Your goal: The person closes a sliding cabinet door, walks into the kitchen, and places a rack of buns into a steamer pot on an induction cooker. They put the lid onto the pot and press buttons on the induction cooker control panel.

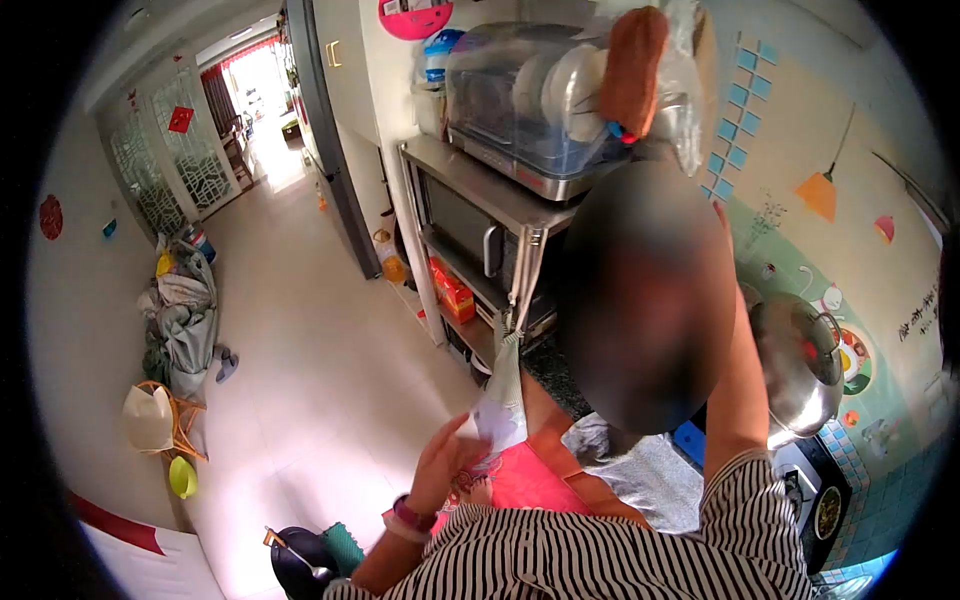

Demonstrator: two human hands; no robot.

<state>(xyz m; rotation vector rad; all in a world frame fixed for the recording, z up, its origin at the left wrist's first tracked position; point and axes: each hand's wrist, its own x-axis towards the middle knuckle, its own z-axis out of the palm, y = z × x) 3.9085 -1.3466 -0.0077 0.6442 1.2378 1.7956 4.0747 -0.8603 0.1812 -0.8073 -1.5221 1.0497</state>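
My left hand [447, 465], with a dark red band and a pale band at the wrist, is low in the middle. Its fingers are closed at a pale, partly see-through item [490, 425] that I cannot make out, beside a hanging light cloth [508, 380]. My right arm is raised. Only a small edge of my right hand [722, 213] shows behind a large dark blurred oval [645, 300], which hides its fingers and anything in them. A grey cloth [650, 485] lies in front of my striped shirt.
A metal rack [480, 185] holds a microwave [462, 215] and a clear-lidded dish cabinet [530, 100]. At the right is a large lidded pot [795, 365] by a stove [825, 510]. Along the left wall stand a cloth-covered pile [188, 330] and a chair [185, 430].
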